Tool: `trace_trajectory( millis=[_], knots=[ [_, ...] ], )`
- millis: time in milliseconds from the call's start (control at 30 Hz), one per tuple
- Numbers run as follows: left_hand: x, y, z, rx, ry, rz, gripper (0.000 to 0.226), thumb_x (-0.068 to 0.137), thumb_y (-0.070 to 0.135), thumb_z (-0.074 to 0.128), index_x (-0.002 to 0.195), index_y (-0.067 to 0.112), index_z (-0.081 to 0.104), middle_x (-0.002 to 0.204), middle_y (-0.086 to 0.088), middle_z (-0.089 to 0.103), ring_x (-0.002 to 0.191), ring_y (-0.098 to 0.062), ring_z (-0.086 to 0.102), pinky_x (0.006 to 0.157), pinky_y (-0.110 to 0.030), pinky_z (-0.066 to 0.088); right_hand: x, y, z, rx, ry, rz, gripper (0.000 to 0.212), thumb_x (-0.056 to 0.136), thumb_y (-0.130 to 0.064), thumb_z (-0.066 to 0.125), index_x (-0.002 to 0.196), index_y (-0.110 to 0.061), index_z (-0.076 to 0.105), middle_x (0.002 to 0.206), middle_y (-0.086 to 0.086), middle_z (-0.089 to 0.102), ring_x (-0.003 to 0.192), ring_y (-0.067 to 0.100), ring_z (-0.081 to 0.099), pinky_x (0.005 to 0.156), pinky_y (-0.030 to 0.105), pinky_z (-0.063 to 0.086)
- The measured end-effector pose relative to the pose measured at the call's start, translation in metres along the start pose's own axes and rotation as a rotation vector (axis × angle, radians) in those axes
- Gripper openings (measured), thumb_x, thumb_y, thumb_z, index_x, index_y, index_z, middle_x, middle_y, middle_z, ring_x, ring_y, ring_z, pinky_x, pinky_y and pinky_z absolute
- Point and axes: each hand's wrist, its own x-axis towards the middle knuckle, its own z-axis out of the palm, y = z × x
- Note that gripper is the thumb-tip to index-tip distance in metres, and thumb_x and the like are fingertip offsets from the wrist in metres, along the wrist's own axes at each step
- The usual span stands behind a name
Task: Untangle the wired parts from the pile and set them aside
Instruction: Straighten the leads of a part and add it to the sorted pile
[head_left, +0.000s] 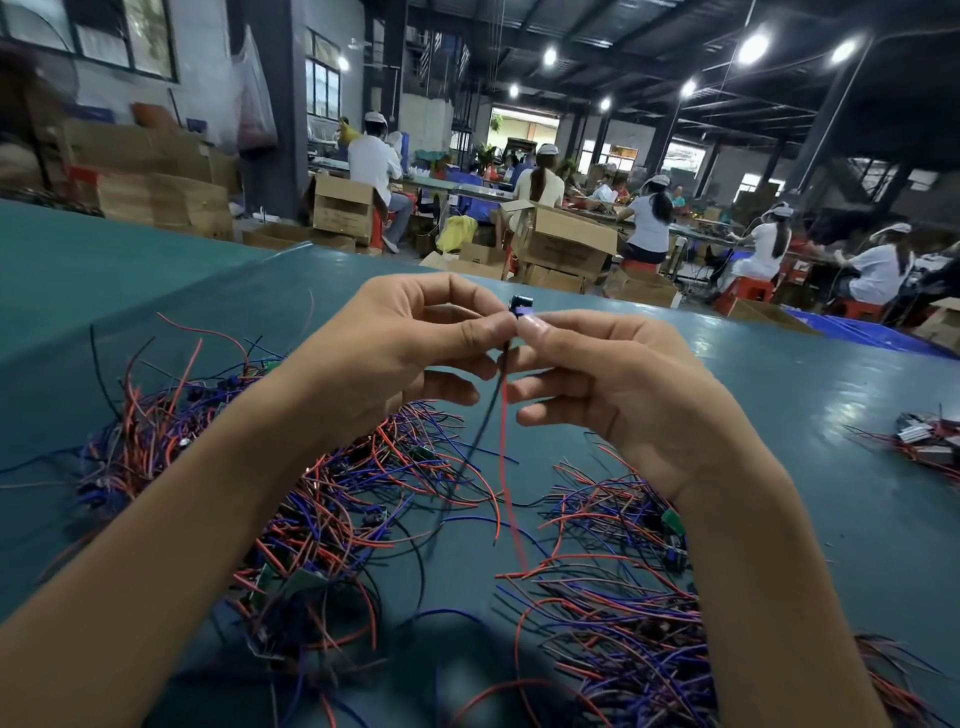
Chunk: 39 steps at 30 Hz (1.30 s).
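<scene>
A small dark wired part (521, 307) is lifted above the table, pinched between my left hand (400, 353) and my right hand (613, 379) at the fingertips. Its black wire and red wire (506, 483) hang straight down from the pinch toward the table. Below my arms lies a big tangled pile of red, blue and black wires (322, 493) with small green boards in it. A second tangle (623, 597) spreads under my right forearm.
The green table (779, 395) runs to a far edge behind my hands. A small heap of wired parts (930, 441) sits at the right edge. Beyond the table stand cardboard boxes (561, 239) and several seated workers (649, 218).
</scene>
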Motion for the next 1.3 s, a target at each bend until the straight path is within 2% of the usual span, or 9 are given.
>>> trace_trajectory(
  millis=[200,433,567,700,900,967,1067,1200,1300],
  knots=[
    [-0.001,0.001,0.001,0.153,-0.023,-0.032,0.026,0.084,0.026,0.073,0.106,0.012,0.071,0.102,-0.007,0.077,0.083,-0.022,0.074,0.065,-0.031,0.06,0.0,-0.005,-0.026,-0.076,0.173,-0.01,0.017,0.089,-0.008,0.068,0.099,0.005,0.072,0.089,0.019,0.074,0.074,0.029,0.073,0.064,0.036,0.062],
    [0.01,-0.024,-0.061,1.051,0.144,-0.148,0.008,0.091,0.028,0.073,0.098,0.024,0.075,0.091,0.007,0.077,0.079,-0.007,0.07,0.079,-0.026,0.055,-0.006,0.019,-0.123,-0.797,0.594,0.154,0.007,0.089,-0.018,0.065,0.085,-0.015,0.071,0.078,0.008,0.075,0.069,0.023,0.073,0.079,0.05,0.062],
    [0.01,-0.062,-0.092,1.304,0.055,-0.448,0.028,0.092,0.022,0.072,0.119,0.018,0.073,0.117,-0.001,0.073,0.091,-0.011,0.06,0.087,-0.022,0.045,-0.002,0.046,-0.141,-1.066,0.347,0.452,0.019,0.086,-0.011,0.067,0.074,-0.024,0.073,0.075,0.008,0.073,0.076,0.026,0.069,0.069,0.036,0.057],
    [0.009,-0.08,-0.096,1.295,0.091,-0.381,0.028,0.092,0.033,0.071,0.119,0.026,0.073,0.105,-0.002,0.071,0.092,-0.015,0.059,0.088,-0.026,0.046,0.004,0.065,-0.13,-1.107,0.147,0.665,0.008,0.093,-0.018,0.069,0.093,-0.022,0.076,0.085,-0.002,0.069,0.079,0.017,0.065,0.054,0.021,0.039],
    [0.011,-0.09,-0.088,1.367,-0.011,-0.473,0.037,0.09,0.044,0.072,0.123,0.028,0.071,0.121,-0.007,0.066,0.119,-0.026,0.058,0.103,-0.035,0.046,0.003,0.045,-0.122,-1.028,0.186,0.51,0.034,0.095,-0.032,0.069,0.126,-0.021,0.067,0.107,-0.003,0.063,0.105,0.021,0.063,0.087,0.032,0.04],
    [0.012,-0.094,-0.085,1.367,0.055,-0.464,0.03,0.096,0.045,0.063,0.111,0.022,0.075,0.11,-0.007,0.07,0.114,-0.029,0.061,0.099,-0.036,0.047,0.003,0.041,-0.118,-1.053,0.157,0.503,0.035,0.095,-0.034,0.068,0.128,-0.022,0.066,0.104,-0.007,0.061,0.103,0.018,0.063,0.088,0.032,0.039],
    [0.012,-0.097,-0.082,1.353,0.13,-0.487,0.046,0.105,0.045,0.045,0.075,0.016,0.064,0.082,-0.007,0.063,0.102,-0.035,0.064,0.092,-0.041,0.052,0.004,0.04,-0.112,-1.06,0.127,0.509,0.037,0.095,-0.038,0.067,0.129,-0.023,0.064,0.102,-0.01,0.061,0.096,0.014,0.066,0.09,0.033,0.041],
    [0.013,-0.099,-0.079,1.465,0.074,-0.534,0.032,0.094,0.051,0.062,0.105,0.023,0.072,0.113,-0.007,0.068,0.114,-0.032,0.059,0.099,-0.047,0.05,0.006,0.041,-0.106,-1.097,0.075,0.507,0.04,0.096,-0.042,0.065,0.132,-0.024,0.062,0.1,-0.011,0.063,0.088,0.011,0.069,0.076,0.03,0.046],
    [0.015,-0.095,-0.077,1.459,0.046,-0.544,0.02,0.089,0.039,0.07,0.101,0.023,0.075,0.109,-0.004,0.072,0.108,-0.027,0.063,0.095,-0.041,0.054,0.008,0.041,-0.098,-1.11,0.016,0.535,0.042,0.095,-0.044,0.066,0.133,-0.028,0.059,0.098,-0.008,0.065,0.086,0.011,0.07,0.067,0.026,0.05]
  ],
)
